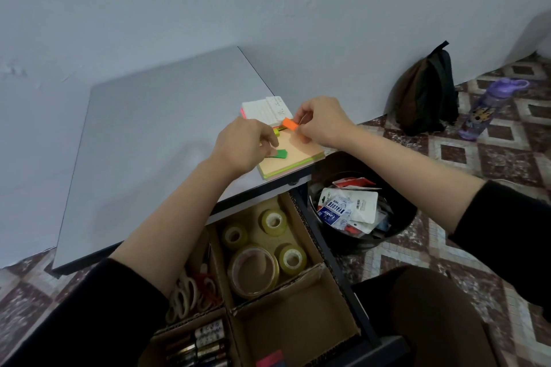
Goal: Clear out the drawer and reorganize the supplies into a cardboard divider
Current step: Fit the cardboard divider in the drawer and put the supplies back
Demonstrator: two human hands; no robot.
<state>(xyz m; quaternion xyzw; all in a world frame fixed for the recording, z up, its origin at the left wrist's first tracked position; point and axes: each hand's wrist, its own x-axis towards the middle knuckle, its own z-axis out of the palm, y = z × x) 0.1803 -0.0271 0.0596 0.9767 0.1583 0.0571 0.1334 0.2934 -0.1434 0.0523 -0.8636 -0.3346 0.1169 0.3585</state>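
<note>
Orange tab block (290,124), small, bright, pinched by right fingers (302,132); left fingers (269,138) curled, grip unclear

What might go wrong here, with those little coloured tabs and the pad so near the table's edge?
The orange tab, pinched by the right hand, may slip and drop; the bin stands just below that corner.
The note pad lies at the very edge of the table; a nudge might tip it off.
The small green tab at the left hand may get brushed away.
</note>
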